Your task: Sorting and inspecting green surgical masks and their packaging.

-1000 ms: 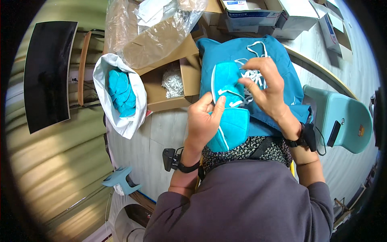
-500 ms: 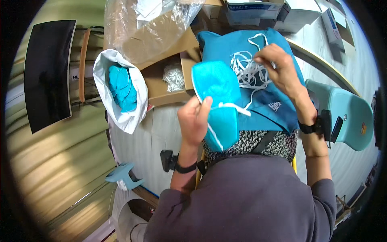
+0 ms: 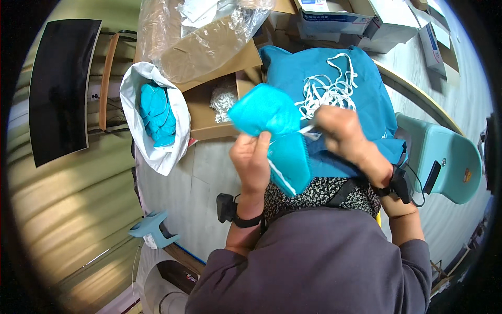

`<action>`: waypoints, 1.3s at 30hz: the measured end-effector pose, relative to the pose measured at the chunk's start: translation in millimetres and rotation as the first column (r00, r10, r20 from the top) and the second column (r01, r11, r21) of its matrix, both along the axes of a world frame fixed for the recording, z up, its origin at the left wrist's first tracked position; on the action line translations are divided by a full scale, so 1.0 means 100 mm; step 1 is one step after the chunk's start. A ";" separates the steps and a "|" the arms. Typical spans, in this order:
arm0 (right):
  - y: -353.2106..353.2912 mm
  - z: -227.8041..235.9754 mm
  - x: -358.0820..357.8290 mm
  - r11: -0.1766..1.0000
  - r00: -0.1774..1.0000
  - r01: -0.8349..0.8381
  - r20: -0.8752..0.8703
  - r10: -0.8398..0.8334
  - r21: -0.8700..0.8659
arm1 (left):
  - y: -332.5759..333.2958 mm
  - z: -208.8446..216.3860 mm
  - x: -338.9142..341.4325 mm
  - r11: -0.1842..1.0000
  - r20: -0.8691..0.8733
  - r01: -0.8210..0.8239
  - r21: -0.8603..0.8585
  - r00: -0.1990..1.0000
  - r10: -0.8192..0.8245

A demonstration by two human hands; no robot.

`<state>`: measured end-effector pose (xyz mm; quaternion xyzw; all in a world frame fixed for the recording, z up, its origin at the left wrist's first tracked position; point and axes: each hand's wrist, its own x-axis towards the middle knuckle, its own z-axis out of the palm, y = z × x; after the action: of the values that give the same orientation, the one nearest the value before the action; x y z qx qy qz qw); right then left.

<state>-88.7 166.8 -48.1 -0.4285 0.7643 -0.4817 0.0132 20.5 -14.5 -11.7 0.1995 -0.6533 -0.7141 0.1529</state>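
A turquoise folding face mask point(image 3: 264, 107) is spread out in front of me, its upper and lower panels angled apart. My left hand point(image 3: 252, 159) pinches it at the left of the fold, thumb on top. At the right end of the fold a white strap point(image 3: 307, 129) runs to my right hand point(image 3: 342, 133), which is closed on it and blurred by motion. Beyond that hand, a tangle of white straps point(image 3: 327, 89) lies on a blue cloth point(image 3: 374, 99) over my lap.
To the left, a white bag point(image 3: 129, 97) holds several turquoise masks point(image 3: 157, 115). Beside it stands an open cardboard box point(image 3: 209, 131) with white straps inside and clear plastic point(image 3: 204, 57) over its flap. White-and-blue cartons point(image 3: 334, 23) sit at the back; a teal stool point(image 3: 452, 157) is at right.
My right hand has moved down and left from the strap tangle to the mask's right edge. The mask's upper panel has tilted left in my left hand.
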 end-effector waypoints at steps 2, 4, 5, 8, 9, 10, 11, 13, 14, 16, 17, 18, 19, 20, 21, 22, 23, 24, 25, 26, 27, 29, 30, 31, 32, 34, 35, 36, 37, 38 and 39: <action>0.12 -0.12 -0.21 0.965 0.967 0.254 0.044 -0.251 -0.073 | -0.11 0.03 0.15 0.996 -0.005 -0.056 -0.072 0.998 0.056; 0.42 -0.14 -0.45 0.876 0.859 0.478 0.236 -0.454 -0.057 | -0.32 0.14 0.19 0.981 -0.091 -0.188 0.038 0.977 0.191; 0.58 -0.09 -0.50 0.884 0.844 0.461 0.272 -0.463 0.075 | -0.30 0.23 0.17 0.965 -0.040 -0.259 0.026 0.965 0.260; 0.38 0.19 -0.42 0.974 0.960 0.071 0.251 -0.125 0.214 | -0.55 0.17 0.25 0.996 0.162 -0.018 -0.089 0.986 0.032; 0.24 0.27 -0.39 0.970 0.996 0.067 0.045 -0.080 0.234 | -0.51 0.22 0.19 0.992 0.150 0.123 -0.019 0.982 -0.118; 0.18 0.29 -0.38 0.984 0.999 0.035 0.022 -0.040 0.175 | -0.40 0.21 0.12 0.994 0.144 0.108 -0.020 0.984 -0.104; 0.10 0.35 -0.36 0.999 0.966 0.005 0.258 -0.017 0.046 | -0.26 0.18 0.05 0.979 0.165 0.159 0.131 0.970 -0.180; 0.02 0.39 -0.34 0.961 0.682 -0.036 0.696 0.223 -0.273 | -0.19 0.10 -0.01 0.924 0.149 0.251 0.290 0.941 -0.303; -0.05 0.40 -0.28 0.920 0.593 -0.029 0.734 0.331 -0.392 | -0.21 0.00 0.00 0.907 0.122 0.298 0.299 0.930 -0.346; -0.15 0.39 -0.19 0.991 0.649 -0.019 0.752 0.112 -0.131 | -0.15 -0.06 -0.08 0.918 0.094 0.284 0.277 0.943 -0.320; -0.17 0.37 -0.17 0.998 0.749 0.034 0.663 0.014 -0.058 | -0.09 -0.01 -0.16 0.945 0.140 0.146 0.292 0.971 -0.194; -0.28 0.35 -0.13 0.995 0.771 0.080 0.636 -0.026 -0.057 | -0.12 0.04 -0.16 0.958 0.201 -0.019 0.286 0.979 -0.041; -0.33 0.43 -0.07 0.991 0.767 0.133 0.636 -0.084 -0.029 | -0.18 0.08 -0.18 0.956 0.198 -0.078 0.283 0.980 0.021; -0.38 0.51 0.00 0.983 0.762 0.183 0.632 -0.138 -0.005 | -0.23 -0.01 -0.17 0.934 0.103 -0.146 0.327 0.988 0.118; -0.38 0.56 0.09 0.990 0.726 0.112 0.673 -0.138 0.082 | -0.24 -0.05 -0.15 0.870 0.193 -0.240 0.430 0.966 0.171; -0.50 0.51 0.20 0.992 0.688 -0.008 0.721 -0.083 0.122 | -0.33 -0.09 -0.05 0.794 0.280 -0.371 0.482 0.924 0.261; -0.56 0.46 0.28 0.995 0.762 -0.098 0.644 0.074 0.002 | -0.32 -0.48 -0.10 0.736 0.257 -0.486 0.471 0.874 0.413; -0.60 0.35 0.34 0.976 0.804 -0.194 0.554 0.215 -0.098 | -0.30 -0.51 -0.18 0.706 0.145 -0.364 0.608 0.925 0.352; -0.66 0.44 0.39 0.970 0.872 -0.238 0.431 0.234 -0.044 | -0.26 -0.52 -0.19 0.689 0.130 -0.405 0.601 0.900 0.416; -0.70 0.52 0.42 0.966 0.924 -0.258 0.296 0.242 0.018 | -0.20 -0.57 -0.25 0.669 0.115 -0.434 0.603 0.878 0.465; -0.74 0.54 0.42 0.972 0.957 -0.228 0.197 0.212 0.062 | -0.20 -0.60 -0.33 0.568 0.129 -0.399 0.720 0.881 0.455; -0.81 0.26 0.45 0.992 0.985 -0.101 0.145 0.089 0.077 | -0.22 -0.59 -0.40 0.424 0.184 -0.412 0.806 0.856 0.483; -0.79 0.12 0.40 0.997 0.983 -0.036 0.181 0.023 0.070 | -0.20 -0.63 -0.42 0.364 0.435 -0.610 0.704 0.775 0.459; -0.81 0.14 0.31 0.997 0.955 0.047 0.289 -0.060 0.053 | -0.21 -0.55 -0.38 0.495 0.251 -0.420 0.761 0.894 0.372; -0.81 0.19 0.22 0.994 0.790 0.108 0.604 -0.104 0.030 | -0.24 -0.49 -0.32 0.605 0.061 -0.207 0.769 0.966 0.253; -0.77 0.19 -0.03 0.981 0.672 0.195 0.726 -0.149 0.022 | -0.38 -0.45 -0.16 0.899 -0.024 0.092 0.428 0.996 -0.090; -0.81 0.22 -0.07 0.983 0.677 0.185 0.722 -0.143 0.021 | -0.43 -0.53 -0.11 0.957 0.050 0.159 0.244 0.983 -0.176; -0.85 0.29 -0.12 0.996 0.698 0.087 0.712 -0.079 0.025 | -0.51 -0.54 -0.10 0.969 0.141 0.240 0.059 0.959 -0.246; -0.89 0.31 -0.17 0.999 0.711 -0.011 0.703 -0.015 0.032 | -0.58 -0.55 -0.12 0.977 0.051 0.164 0.133 0.984 -0.172; -0.88 0.20 -0.20 0.997 0.795 -0.068 0.606 0.027 0.044 | -0.68 -0.56 -0.17 0.972 -0.032 0.096 0.214 0.995 -0.091; -0.90 0.30 -0.19 0.997 0.760 -0.065 0.650 0.016 0.051 | -0.86 -0.52 -0.22 0.952 -0.082 -0.002 0.308 0.996 0.028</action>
<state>-108.0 76.6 -17.6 -0.2512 0.7195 -0.5728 0.3020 -1.0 -100.6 -63.3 0.1949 -0.5256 -0.8138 0.1534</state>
